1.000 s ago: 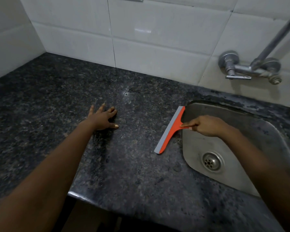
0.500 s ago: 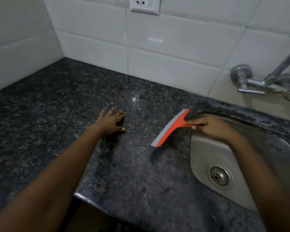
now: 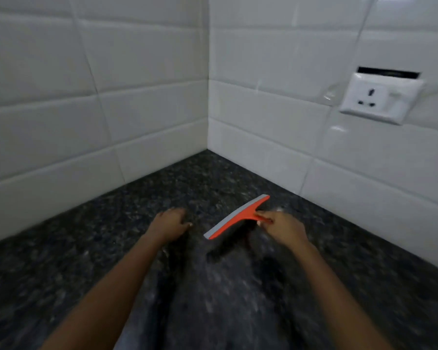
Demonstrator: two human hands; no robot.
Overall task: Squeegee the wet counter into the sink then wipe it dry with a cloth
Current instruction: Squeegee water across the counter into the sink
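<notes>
Head view: a dark speckled granite counter (image 3: 61, 261) runs into a corner formed by two white tiled walls (image 3: 111, 84). On the right-hand wall, well above the stone, sits a white electrical socket (image 3: 379, 98) with a switch beside its pin holes.

Both forearms reach forward over the counter toward that corner. The right hand (image 3: 283, 229) grips the short handle (image 3: 262, 218) of an orange squeegee (image 3: 240, 219), with the fingers curled round it and the thumb on top. The squeegee lies near the back wall, ahead of the right hand. Its grey rubber blade (image 3: 228, 221) slants from lower left to upper right, and the blade edge faces the corner. A dark shadow lies on the stone just below the blade; the frame is smeared, so whether the rubber touches the counter or stands slightly off it cannot be told.

The left hand (image 3: 167, 226) is just left of the squeegee's lower end and apart from it. Its fingers bend downward with the tips on the stone, and it holds nothing.
</notes>
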